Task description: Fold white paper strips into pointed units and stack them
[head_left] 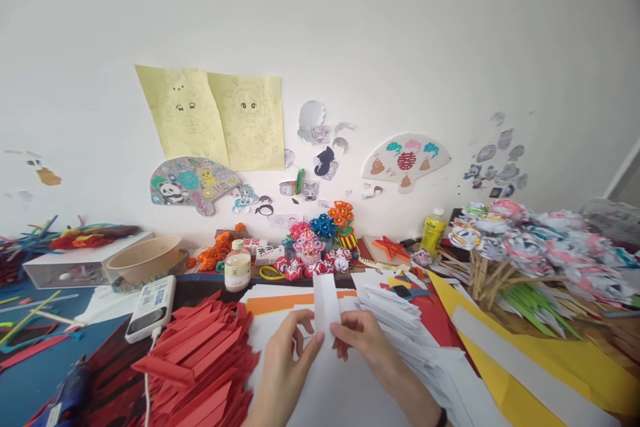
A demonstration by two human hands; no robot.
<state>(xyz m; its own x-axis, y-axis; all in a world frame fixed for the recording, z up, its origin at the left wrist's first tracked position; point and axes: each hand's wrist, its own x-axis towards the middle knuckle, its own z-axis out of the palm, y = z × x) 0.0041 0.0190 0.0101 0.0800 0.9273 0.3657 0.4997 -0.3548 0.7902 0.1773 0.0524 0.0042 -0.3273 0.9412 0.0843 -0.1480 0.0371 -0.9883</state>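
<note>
My left hand [287,360] and my right hand [363,340] together pinch the lower end of a narrow white paper strip [326,300], which stands upright between them over white sheets [320,387]. Left of my left hand lies a heap of folded red paper pieces [200,360]. To the right of my right hand a pile of folded white paper pieces [415,333] runs down the table.
A white power bank [151,307] with a cable, a small jar [237,270], a beige bowl [144,258], paper-ball flowers [320,247], a yellow bottle [433,230], yellow sheets [525,360] and paper flowers on sticks [540,247] crowd the table. Drawings hang on the wall.
</note>
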